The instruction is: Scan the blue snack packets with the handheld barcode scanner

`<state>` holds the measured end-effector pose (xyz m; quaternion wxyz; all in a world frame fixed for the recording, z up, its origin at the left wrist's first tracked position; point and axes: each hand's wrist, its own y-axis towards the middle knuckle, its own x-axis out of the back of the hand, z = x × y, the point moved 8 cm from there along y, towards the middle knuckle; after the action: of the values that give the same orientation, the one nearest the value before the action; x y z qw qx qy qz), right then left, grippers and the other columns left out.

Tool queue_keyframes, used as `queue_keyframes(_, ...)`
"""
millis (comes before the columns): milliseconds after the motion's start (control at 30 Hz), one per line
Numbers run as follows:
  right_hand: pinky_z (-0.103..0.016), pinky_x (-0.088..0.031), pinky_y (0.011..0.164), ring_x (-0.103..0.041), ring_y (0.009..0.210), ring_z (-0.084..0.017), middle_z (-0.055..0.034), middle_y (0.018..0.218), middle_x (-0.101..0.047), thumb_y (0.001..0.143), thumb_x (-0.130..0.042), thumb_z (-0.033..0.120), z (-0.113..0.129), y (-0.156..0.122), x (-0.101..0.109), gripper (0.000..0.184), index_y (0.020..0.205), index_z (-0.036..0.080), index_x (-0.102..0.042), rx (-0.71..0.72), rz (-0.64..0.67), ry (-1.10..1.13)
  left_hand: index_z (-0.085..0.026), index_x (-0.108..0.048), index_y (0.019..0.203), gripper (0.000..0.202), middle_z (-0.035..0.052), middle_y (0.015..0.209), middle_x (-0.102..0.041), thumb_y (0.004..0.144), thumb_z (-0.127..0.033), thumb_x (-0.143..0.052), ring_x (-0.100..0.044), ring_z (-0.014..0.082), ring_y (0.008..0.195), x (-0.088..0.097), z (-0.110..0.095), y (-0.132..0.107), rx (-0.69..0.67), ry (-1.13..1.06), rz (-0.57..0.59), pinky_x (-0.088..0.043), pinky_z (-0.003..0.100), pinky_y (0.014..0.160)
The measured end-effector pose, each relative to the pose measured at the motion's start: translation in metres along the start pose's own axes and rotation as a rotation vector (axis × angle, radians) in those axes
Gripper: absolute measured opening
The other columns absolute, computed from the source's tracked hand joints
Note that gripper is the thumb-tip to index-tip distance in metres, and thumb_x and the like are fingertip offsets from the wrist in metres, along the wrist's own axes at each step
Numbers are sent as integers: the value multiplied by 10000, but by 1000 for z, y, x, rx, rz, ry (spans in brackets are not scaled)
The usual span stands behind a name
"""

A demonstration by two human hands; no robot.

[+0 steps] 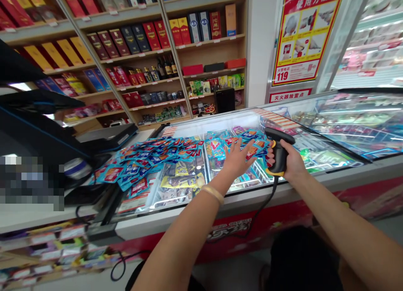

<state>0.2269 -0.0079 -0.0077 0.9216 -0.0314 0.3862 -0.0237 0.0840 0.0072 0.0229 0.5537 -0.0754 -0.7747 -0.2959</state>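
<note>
A black and yellow barcode scanner [278,156] is gripped in my right hand [291,158], its head tilted up and its cord hanging down over the freezer's front edge. My left hand [237,156] reaches over a smaller group of blue snack packets [215,148], fingers spread. Whether its fingertips touch the packets I cannot tell. A larger heap of blue and red snack packets [151,152] lies to the left on the glass top of the chest freezer [176,215]. Through the glass, bagged frozen goods [182,179] show in wire baskets.
Behind the freezer stand wooden shelves [214,49] of boxed bottles. At the left are a counter [28,217] and dark checkout equipment [103,137]. A red and yellow poster [307,35] hangs at the back right. The scanner's cord [260,207] loops down the freezer front.
</note>
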Motion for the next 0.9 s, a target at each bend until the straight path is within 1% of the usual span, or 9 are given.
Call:
queue_keyframes(100,-166,-420,364,-473,478,-91,-4,628,-534,828,-597,345,-9,-4,-19,170,817,176,-579,17,16,5,-263,-432,1419,503,152,1471,-435,928,-335,-520,-390,299,1379,31,29,-20,-21,65,-154,-286,586,1129)
queue_keyframes(233,-164,-410,358,-479,479,-88,-7,633,-547,812,-625,348,-41,-9,-54,189,787,169,-570,-35,68,-18,-190,-512,1353,446,172,1400,-513,912,-254,-507,-480,300,1300,70,102,-50,148,197,-291,-347,512,1106)
queue_keyframes(333,-168,-410,359,-484,467,-88,-4,614,-549,810,-633,349,-73,-16,-78,199,774,164,-569,-111,73,-37,-106,-478,1373,491,211,1419,-494,905,-255,-497,-474,309,1312,83,153,-69,319,236,-275,-383,453,1085)
queue_keyframes(400,-171,-409,359,-481,453,-87,-2,600,-548,826,-617,352,-92,-22,-90,205,764,164,-567,-172,81,-44,-69,-459,1377,514,228,1426,-487,902,-261,-502,-457,315,1331,81,173,-77,386,267,-191,-379,450,1086)
queue_keyframes(500,-176,-401,350,-467,433,-85,-3,590,-552,858,-579,358,-114,-29,-102,221,752,165,-562,-262,108,-70,-79,-540,1291,417,196,1339,-579,903,-224,-488,-501,293,1290,76,178,-84,372,336,-83,-380,426,1077)
queue_keyframes(667,-174,-408,354,-470,436,-85,-3,591,-553,875,-560,340,-124,-33,-103,207,765,165,-567,-320,153,-122,-145,-680,1059,269,132,1001,-718,854,-134,-506,-649,255,1013,83,165,-95,314,360,-63,-461,370,944)
queue_keyframes(733,-173,-409,356,-474,438,-85,0,591,-550,865,-579,342,-124,-33,-101,201,767,168,-563,-324,146,-136,-153,-689,1037,259,128,979,-721,855,-147,-505,-649,257,988,91,162,-102,300,304,-133,-468,373,923)
queue_keyframes(800,-172,-405,352,-471,435,-85,2,589,-549,855,-598,344,-123,-33,-100,200,767,169,-559,-324,127,-141,-161,-696,958,233,111,930,-721,869,-172,-481,-652,241,948,102,166,-112,344,160,-286,-478,362,908)
queue_keyframes(900,-173,-399,344,-466,428,-84,2,580,-543,866,-587,337,-124,-33,-99,204,756,170,-549,-327,106,-133,-178,-633,705,254,45,679,-654,878,-264,-469,-653,201,751,105,186,-134,544,-257,-520,-533,332,776)
